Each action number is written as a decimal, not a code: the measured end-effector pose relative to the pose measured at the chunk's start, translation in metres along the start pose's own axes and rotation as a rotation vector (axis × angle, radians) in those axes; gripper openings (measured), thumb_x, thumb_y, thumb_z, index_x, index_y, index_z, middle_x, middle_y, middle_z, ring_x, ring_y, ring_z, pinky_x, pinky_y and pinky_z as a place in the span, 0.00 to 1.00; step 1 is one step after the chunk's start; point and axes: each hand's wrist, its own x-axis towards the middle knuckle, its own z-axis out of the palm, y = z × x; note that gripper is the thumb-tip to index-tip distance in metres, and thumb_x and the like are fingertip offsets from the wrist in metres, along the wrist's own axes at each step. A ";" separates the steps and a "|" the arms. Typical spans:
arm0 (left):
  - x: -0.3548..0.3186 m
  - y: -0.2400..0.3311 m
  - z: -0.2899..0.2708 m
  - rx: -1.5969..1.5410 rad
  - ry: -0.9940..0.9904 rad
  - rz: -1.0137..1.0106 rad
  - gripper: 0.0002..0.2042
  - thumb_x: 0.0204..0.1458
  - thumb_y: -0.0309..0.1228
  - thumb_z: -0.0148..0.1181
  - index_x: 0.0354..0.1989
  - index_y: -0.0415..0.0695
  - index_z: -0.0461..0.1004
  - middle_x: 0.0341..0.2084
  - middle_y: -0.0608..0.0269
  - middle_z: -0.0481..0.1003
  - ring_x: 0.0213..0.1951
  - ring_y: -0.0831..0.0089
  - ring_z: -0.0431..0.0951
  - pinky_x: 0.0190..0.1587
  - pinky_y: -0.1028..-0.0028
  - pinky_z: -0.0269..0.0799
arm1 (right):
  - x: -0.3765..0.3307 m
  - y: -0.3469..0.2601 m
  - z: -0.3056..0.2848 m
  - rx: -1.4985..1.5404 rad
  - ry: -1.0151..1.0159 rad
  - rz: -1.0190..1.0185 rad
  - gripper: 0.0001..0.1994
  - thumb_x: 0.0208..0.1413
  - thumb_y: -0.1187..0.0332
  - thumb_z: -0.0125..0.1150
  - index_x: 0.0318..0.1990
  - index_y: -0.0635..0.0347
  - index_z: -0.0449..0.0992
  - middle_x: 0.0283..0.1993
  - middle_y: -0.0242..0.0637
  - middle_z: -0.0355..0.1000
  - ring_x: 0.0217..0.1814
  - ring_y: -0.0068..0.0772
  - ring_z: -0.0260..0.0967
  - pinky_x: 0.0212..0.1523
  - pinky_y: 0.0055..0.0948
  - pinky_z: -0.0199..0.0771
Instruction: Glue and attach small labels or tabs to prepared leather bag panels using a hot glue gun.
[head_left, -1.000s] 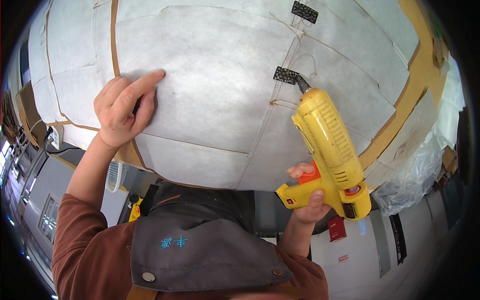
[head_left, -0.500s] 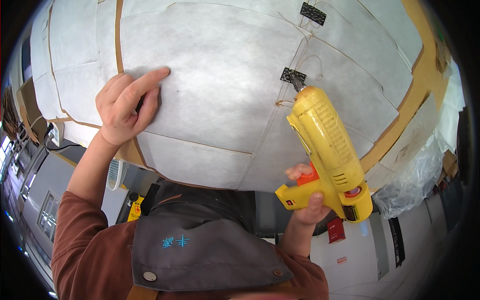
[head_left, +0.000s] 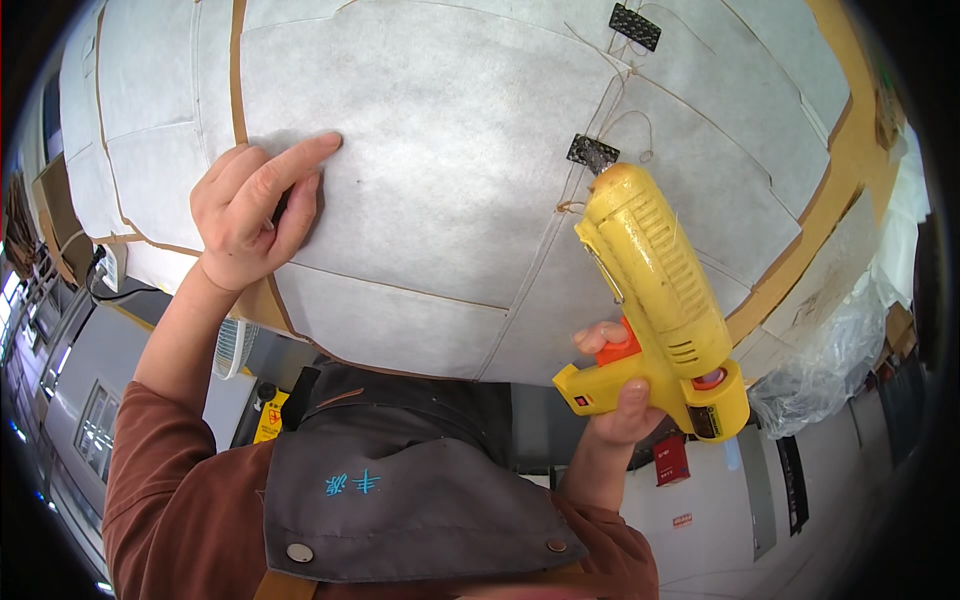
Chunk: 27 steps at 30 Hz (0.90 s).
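Nearest the camera: grey apron bib over rust-brown sleeves, forearms rising from the lower edge.

Right hand is closed round the grip of a yellow hot-glue gun, one finger on the orange trigger; whether it is squeezed can't be told. Gun body tilts up and left, nozzle tip just below a small black mesh patch w/ thin glue threads trailing around it. Tip-to-surface contact can't be confirmed.

Left hand is loosely curled, index finger extended and laid flat on the white felt panel, well apart from the nozzle.

Beyond: large curved form covered in white felt pieces, brown strips between sections, stitched or glued seam lines running across. A second black mesh patch sits higher up. Clear plastic sheeting hangs at far right; floor and a small fan lie far below.

Risks, as judged: hot tip near the seam could scorch felt or string more glue if dragged; an unsteady one-handed aim could land the bead off the patch; the left fingertip could meet fresh glue if it slides toward the seam.
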 end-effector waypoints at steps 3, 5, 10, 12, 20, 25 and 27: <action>0.001 0.001 0.000 0.002 -0.009 -0.002 0.18 0.41 0.17 0.62 0.44 0.44 0.80 0.13 0.73 0.59 0.15 0.79 0.58 0.18 0.76 0.52 | -0.001 -0.001 0.003 0.145 0.064 -0.003 0.25 0.58 0.60 0.58 0.55 0.71 0.64 0.45 0.48 0.70 0.43 0.40 0.70 0.47 0.40 0.72; 0.001 0.001 0.000 0.007 -0.010 -0.005 0.18 0.40 0.17 0.62 0.43 0.44 0.80 0.13 0.72 0.59 0.15 0.78 0.58 0.18 0.76 0.52 | -0.001 -0.003 0.002 0.131 0.069 0.008 0.25 0.58 0.60 0.58 0.55 0.71 0.64 0.44 0.48 0.71 0.43 0.40 0.71 0.47 0.39 0.73; 0.003 0.003 0.000 0.002 -0.003 -0.020 0.18 0.40 0.16 0.62 0.43 0.44 0.80 0.13 0.72 0.59 0.15 0.78 0.58 0.18 0.76 0.52 | -0.001 -0.001 0.000 0.077 0.042 0.000 0.28 0.58 0.58 0.56 0.57 0.72 0.60 0.44 0.49 0.70 0.41 0.41 0.69 0.43 0.42 0.73; 0.003 0.004 -0.001 0.001 -0.004 -0.022 0.19 0.40 0.16 0.62 0.43 0.43 0.80 0.13 0.72 0.59 0.15 0.78 0.58 0.18 0.76 0.52 | -0.003 0.001 -0.002 0.009 0.023 0.003 0.31 0.59 0.57 0.54 0.61 0.72 0.55 0.45 0.51 0.68 0.38 0.43 0.68 0.39 0.45 0.73; 0.001 0.003 -0.001 -0.001 -0.004 -0.021 0.19 0.39 0.16 0.62 0.43 0.43 0.80 0.13 0.71 0.61 0.16 0.77 0.59 0.18 0.76 0.53 | -0.003 -0.003 -0.004 0.114 0.148 0.001 0.27 0.57 0.56 0.61 0.53 0.72 0.65 0.42 0.48 0.71 0.41 0.38 0.71 0.44 0.41 0.74; 0.002 0.003 0.000 -0.006 -0.003 -0.012 0.19 0.40 0.16 0.62 0.44 0.43 0.80 0.13 0.72 0.62 0.16 0.78 0.59 0.18 0.76 0.53 | -0.002 -0.003 -0.004 0.123 0.142 0.000 0.28 0.57 0.56 0.61 0.54 0.71 0.65 0.42 0.47 0.71 0.42 0.39 0.71 0.45 0.42 0.74; 0.002 0.002 0.001 -0.006 -0.003 -0.007 0.19 0.40 0.16 0.62 0.44 0.43 0.80 0.13 0.72 0.62 0.16 0.78 0.59 0.18 0.76 0.53 | -0.003 -0.002 -0.004 0.127 0.142 0.002 0.28 0.57 0.56 0.61 0.54 0.71 0.64 0.42 0.47 0.71 0.42 0.39 0.71 0.45 0.42 0.74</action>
